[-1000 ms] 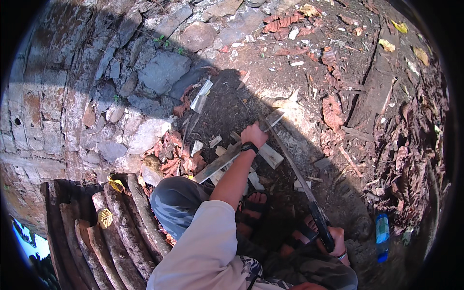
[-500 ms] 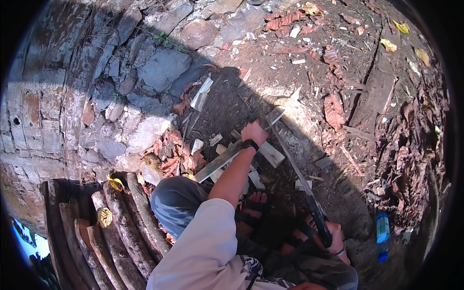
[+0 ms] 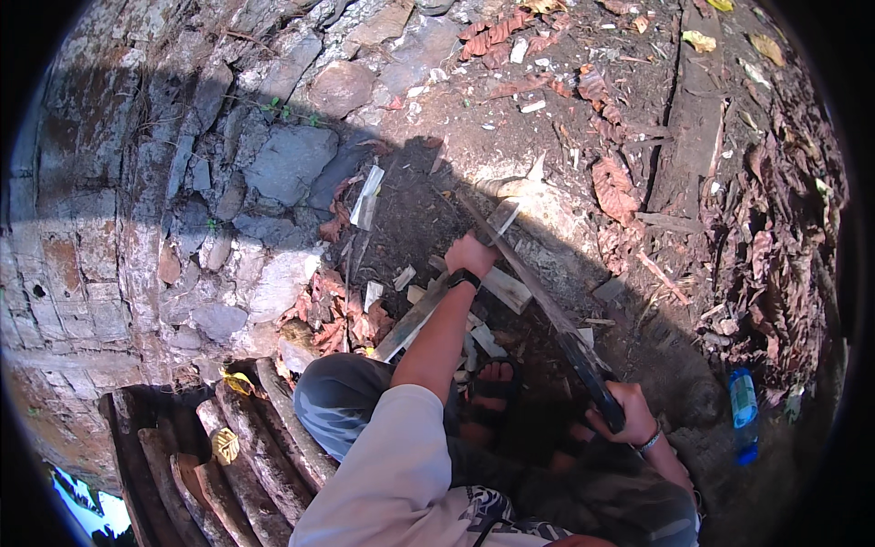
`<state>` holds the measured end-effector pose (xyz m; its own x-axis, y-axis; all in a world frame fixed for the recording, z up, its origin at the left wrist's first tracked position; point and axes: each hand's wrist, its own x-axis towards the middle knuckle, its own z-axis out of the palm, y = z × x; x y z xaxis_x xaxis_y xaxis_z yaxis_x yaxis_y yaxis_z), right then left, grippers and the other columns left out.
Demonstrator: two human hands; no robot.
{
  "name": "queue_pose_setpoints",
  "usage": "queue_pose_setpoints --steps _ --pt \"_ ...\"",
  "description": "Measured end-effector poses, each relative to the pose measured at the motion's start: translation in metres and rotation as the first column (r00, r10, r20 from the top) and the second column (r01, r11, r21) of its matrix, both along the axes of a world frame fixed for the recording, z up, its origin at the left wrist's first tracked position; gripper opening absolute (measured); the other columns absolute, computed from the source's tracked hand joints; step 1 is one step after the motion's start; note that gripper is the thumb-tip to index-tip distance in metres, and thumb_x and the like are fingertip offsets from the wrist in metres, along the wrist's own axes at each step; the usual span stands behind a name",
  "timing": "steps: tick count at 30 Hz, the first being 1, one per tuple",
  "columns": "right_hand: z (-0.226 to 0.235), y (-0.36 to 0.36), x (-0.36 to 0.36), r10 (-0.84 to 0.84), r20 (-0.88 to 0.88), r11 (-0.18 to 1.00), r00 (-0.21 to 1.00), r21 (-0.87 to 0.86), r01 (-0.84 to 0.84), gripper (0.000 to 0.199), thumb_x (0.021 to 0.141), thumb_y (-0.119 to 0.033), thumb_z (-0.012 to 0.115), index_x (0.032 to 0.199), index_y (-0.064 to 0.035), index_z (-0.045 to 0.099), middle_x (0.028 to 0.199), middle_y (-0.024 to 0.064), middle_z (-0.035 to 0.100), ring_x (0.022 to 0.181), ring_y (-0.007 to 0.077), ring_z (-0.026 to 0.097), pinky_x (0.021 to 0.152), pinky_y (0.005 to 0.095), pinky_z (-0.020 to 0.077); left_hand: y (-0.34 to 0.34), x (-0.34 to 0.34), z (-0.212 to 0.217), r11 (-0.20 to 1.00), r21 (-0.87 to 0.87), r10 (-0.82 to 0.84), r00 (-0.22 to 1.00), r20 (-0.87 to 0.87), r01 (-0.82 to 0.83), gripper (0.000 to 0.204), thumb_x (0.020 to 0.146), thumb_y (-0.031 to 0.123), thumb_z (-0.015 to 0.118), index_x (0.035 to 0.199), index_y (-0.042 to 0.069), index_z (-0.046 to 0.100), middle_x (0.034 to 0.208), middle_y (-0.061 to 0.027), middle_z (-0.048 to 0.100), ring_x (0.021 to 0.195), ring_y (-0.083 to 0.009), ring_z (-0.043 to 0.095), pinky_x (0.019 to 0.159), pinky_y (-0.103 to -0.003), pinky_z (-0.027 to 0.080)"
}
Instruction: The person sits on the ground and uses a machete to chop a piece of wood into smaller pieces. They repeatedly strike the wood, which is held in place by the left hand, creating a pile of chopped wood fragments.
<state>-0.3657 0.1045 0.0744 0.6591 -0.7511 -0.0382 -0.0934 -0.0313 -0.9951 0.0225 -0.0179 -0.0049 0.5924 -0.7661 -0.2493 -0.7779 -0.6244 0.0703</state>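
With its fingers curled around it, my left hand (image 3: 469, 256) holds down a long split wood strip (image 3: 502, 217). A dark watch sits on that wrist. My right hand (image 3: 629, 415) is wrapped around the black handle of a machete (image 3: 529, 278), close to my right knee. Its long blade slants up and left, and the tip reaches past the strip's far end. The blade crosses just beyond my left hand; whether it touches the wood I cannot tell. Short split wood pieces (image 3: 506, 289) lie beneath and around the left hand.
Several round logs (image 3: 264, 447) are stacked at lower left, beside a rough stone wall (image 3: 219, 321). A plastic bottle (image 3: 744, 410) lies at right near dry brown leaves (image 3: 612, 190). My sandalled foot (image 3: 493, 387) is close below the wood pieces.
The machete's tip has moved up and left, past the wood strip's end, as my right hand shifted upward. My left hand keeps its grip on the strip. The whole view has turned slightly.
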Motion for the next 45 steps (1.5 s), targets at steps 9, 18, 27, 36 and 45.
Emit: queue_pose_setpoints --steps 9,18,27,36,45 --pt "0.02 -0.032 0.005 0.058 -0.125 0.997 0.99 -0.033 -0.063 0.02 0.072 -0.017 0.074 0.077 -0.0044 0.059 0.061 0.0143 0.058 0.059 0.0364 0.064 0.055 0.0408 0.0492 0.009 -0.018 -0.004 0.998 -0.069 -0.006 1.0 -0.013 0.005 0.055 0.074 0.043 0.073 0.116 0.008 0.068 0.099 -0.0248 0.071 0.098 -0.042 0.068 0.085 -0.05 0.054" --pt "-0.011 0.019 -0.04 0.02 -0.024 1.0 1.0 0.02 -0.019 0.02 0.073 -0.016 0.075 0.087 -0.0058 0.066 0.066 0.0156 0.062 0.062 0.0338 0.066 0.058 0.0393 0.0508 0.007 -0.013 -0.006 1.0 -0.009 -0.017 1.0 -0.009 0.017 0.056 0.072 0.044 0.075 0.113 0.007 0.067 0.098 -0.0235 0.072 0.096 -0.0417 0.069 0.085 -0.05 0.055" --pt "0.026 -0.039 0.028 0.074 -0.079 0.997 0.994 -0.022 -0.076 0.019 0.073 -0.017 0.073 0.078 -0.0056 0.059 0.063 0.0148 0.061 0.062 0.0356 0.065 0.058 0.0404 0.0518 0.006 -0.015 -0.008 0.997 -0.072 -0.033 0.999 0.006 0.033 0.05 0.077 0.045 0.071 0.108 0.006 0.068 0.096 -0.0249 0.071 0.095 -0.0429 0.068 0.083 -0.052 0.054" --pt "0.016 -0.011 -0.014 0.057 -0.091 0.998 0.994 -0.004 -0.058 0.017 0.072 -0.015 0.076 0.079 -0.006 0.063 0.063 0.0124 0.062 0.059 0.0323 0.066 0.056 0.0391 0.0513 0.015 -0.012 -0.011 1.0 -0.005 0.017 1.0 -0.015 -0.017 0.053 0.074 0.044 0.074 0.109 0.005 0.067 0.1 -0.0254 0.071 0.098 -0.0429 0.068 0.085 -0.051 0.055" --pt "0.03 -0.043 0.022 0.054 -0.154 0.996 0.987 -0.059 -0.063 0.021 0.073 -0.02 0.075 0.074 -0.0067 0.059 0.062 0.0125 0.061 0.061 0.0344 0.065 0.058 0.0418 0.0521 0.006 -0.01 -0.01 0.998 -0.067 -0.006 0.999 0.042 0.008 0.059 0.076 0.049 0.072 0.111 0.003 0.066 0.1 -0.0264 0.071 0.099 -0.0436 0.067 0.086 -0.05 0.054"
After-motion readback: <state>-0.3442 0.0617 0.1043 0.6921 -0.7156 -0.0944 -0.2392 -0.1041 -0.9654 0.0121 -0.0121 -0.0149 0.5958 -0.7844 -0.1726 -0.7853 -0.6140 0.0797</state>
